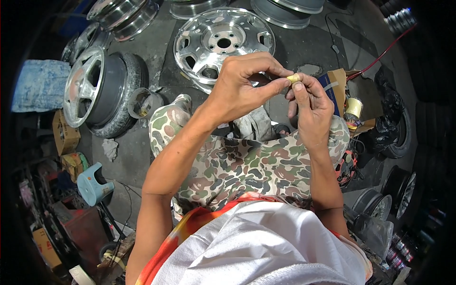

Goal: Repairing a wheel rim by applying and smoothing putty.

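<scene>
Between the fingertips of both hands is a small pale-yellow piece [294,78], possibly rolled or folded tape; its exact kind is too small to make out. My left hand [242,78] pinches its left end between thumb and forefinger. At the other end, the thumb and fingers of my right hand [312,102] close on it. Just beyond my hands lies a polished alloy wheel rim [208,35], face up on the dark floor, with bolt holes round its centre hole. Below my hands, a grey cloth [255,124] lies between my knees.
On the left, a silver rim [84,88] leans against a dusty tyre [124,71], beside a clear tub [142,103] and a blue stool [94,184]. An open carton [339,85] and a pale-yellow roll [354,106] sit right. More rims [285,14] stand at the far side.
</scene>
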Demonstrator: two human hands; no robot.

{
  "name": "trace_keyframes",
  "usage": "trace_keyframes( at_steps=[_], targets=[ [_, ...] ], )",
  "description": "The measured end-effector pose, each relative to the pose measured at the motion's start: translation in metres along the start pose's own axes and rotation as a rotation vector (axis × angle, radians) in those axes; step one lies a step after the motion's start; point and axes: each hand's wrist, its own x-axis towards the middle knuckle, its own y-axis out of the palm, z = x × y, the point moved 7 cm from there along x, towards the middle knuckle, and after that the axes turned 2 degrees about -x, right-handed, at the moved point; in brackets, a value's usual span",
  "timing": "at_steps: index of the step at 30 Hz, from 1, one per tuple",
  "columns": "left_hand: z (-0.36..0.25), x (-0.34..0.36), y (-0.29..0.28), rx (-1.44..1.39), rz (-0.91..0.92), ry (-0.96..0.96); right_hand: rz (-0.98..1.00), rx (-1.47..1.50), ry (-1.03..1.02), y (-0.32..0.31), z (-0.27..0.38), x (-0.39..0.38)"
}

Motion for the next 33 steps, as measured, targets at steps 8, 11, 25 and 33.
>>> trace_keyframes(
  at_steps=[8,11,25,33],
  targets=[
    [0.002,0.000,-0.002,-0.064,0.022,-0.025,-0.008,-0.058,-0.048,0.001,0.005,0.001],
    [0.004,-0.001,0.002,-0.185,0.014,-0.101,-0.034,-0.082,-0.103,0.001,0.008,0.001],
    [-0.003,-0.003,-0.002,-0.160,-0.015,-0.087,0.060,0.156,0.036,0.004,0.000,0.006],
    [0.003,-0.001,0.001,-0.351,-0.024,-0.136,0.109,0.435,0.202,0.003,-0.005,0.006]
  ],
)
